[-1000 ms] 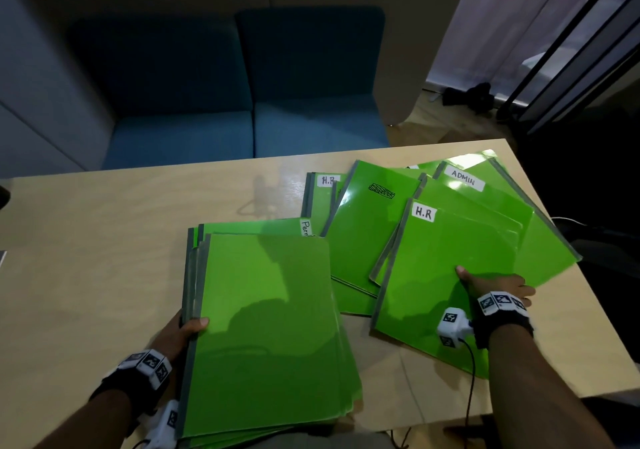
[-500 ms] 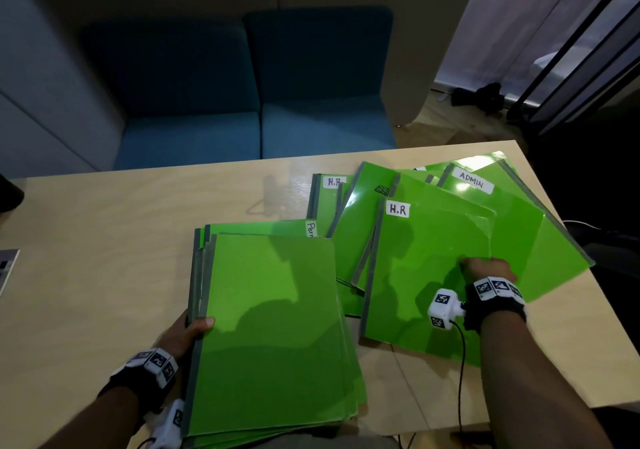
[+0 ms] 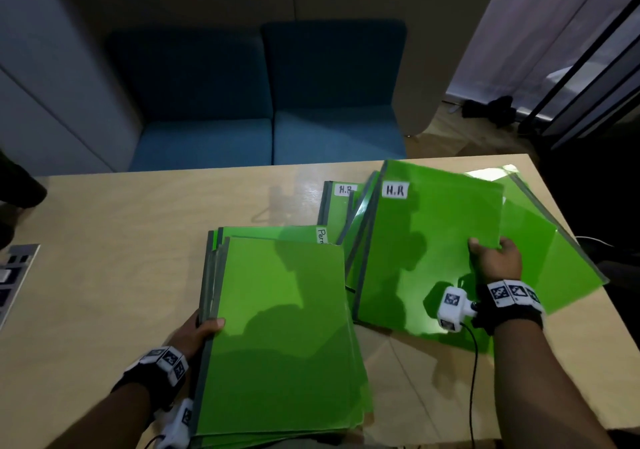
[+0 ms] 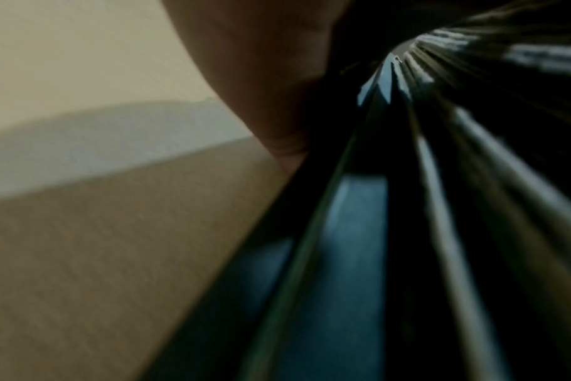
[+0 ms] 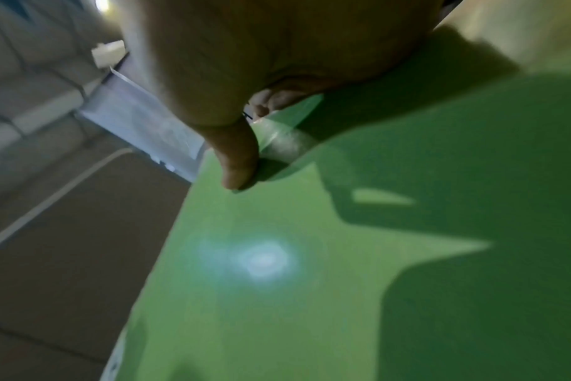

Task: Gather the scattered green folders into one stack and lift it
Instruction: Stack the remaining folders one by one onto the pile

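A stack of green folders [image 3: 280,337] lies at the table's near edge. My left hand [image 3: 199,332] grips its left spine side, thumb on top; the left wrist view shows the dark spines [image 4: 408,180] edge-on beside the hand [image 4: 261,77]. To the right, my right hand [image 3: 493,260] pinches the right edge of a green folder labelled H.R [image 3: 426,247], which is raised and tilted over other scattered folders [image 3: 554,258]. In the right wrist view the thumb [image 5: 238,159] presses on the green cover [image 5: 310,257]. Another H.R folder [image 3: 337,206] lies behind.
The light wooden table [image 3: 121,240] has bare surface to the left. A grey device [image 3: 14,275] lies at its left edge. A blue sofa [image 3: 266,102] stands beyond the far edge. The table's right edge [image 3: 588,258] is close to the scattered folders.
My right hand has lifted the H.R folder off the scattered pile and carried it up and away, covering the ADMIN folder. The left hand stays on the stack.
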Motion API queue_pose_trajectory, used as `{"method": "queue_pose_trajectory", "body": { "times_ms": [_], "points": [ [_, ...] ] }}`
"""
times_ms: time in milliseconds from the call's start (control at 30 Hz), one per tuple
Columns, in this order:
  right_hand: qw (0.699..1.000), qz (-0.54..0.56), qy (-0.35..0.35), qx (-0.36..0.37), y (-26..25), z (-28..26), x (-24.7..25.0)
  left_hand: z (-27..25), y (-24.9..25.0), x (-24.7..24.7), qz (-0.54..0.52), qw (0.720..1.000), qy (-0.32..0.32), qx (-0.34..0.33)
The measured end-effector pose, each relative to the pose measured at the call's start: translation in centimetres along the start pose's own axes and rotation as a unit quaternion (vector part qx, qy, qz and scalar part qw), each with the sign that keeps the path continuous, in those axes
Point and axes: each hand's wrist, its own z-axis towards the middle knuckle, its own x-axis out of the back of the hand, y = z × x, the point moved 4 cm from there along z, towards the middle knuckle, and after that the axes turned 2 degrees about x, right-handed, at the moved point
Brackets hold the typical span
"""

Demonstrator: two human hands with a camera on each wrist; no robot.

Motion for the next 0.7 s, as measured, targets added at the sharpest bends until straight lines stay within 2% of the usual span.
{"method": "queue_pose_trajectory", "body": {
  "times_ms": [233, 333, 433, 533, 600, 633, 700],
  "points": [
    [0.983, 0.109, -0.004, 0.149, -7.4, -1.0, -0.2, -2.4, 2.3, -1.3, -0.049, 0.998, -0.013, -0.037],
    [0.967, 0.160, 0.000, 0.199, -9.7, -2.5, -0.2, -3.3, 2.9, -1.9, -0.065, 0.998, -0.014, -0.015],
    [0.954, 0.188, 0.004, 0.234, -12.1, -2.9, 0.0, -3.2, 3.1, -1.7, -0.039, 0.999, -0.016, -0.024],
    [0.953, 0.206, -0.036, 0.219, -14.0, -3.3, -1.3, -2.5, 2.2, -0.9, -0.016, 0.999, -0.015, -0.031],
    [0.966, 0.167, -0.081, 0.182, -13.6, -4.3, -3.6, -2.3, 1.8, -0.9, -0.008, 1.000, -0.015, -0.022],
    [0.973, 0.125, -0.108, 0.162, -12.6, -5.3, -5.3, -1.4, 0.8, -0.6, -0.009, 1.000, -0.010, -0.021],
    [0.972, 0.114, -0.180, 0.096, -9.8, -7.8, -8.5, -2.6, 2.3, -1.2, 0.000, 0.999, -0.020, -0.039]
  ]
}}
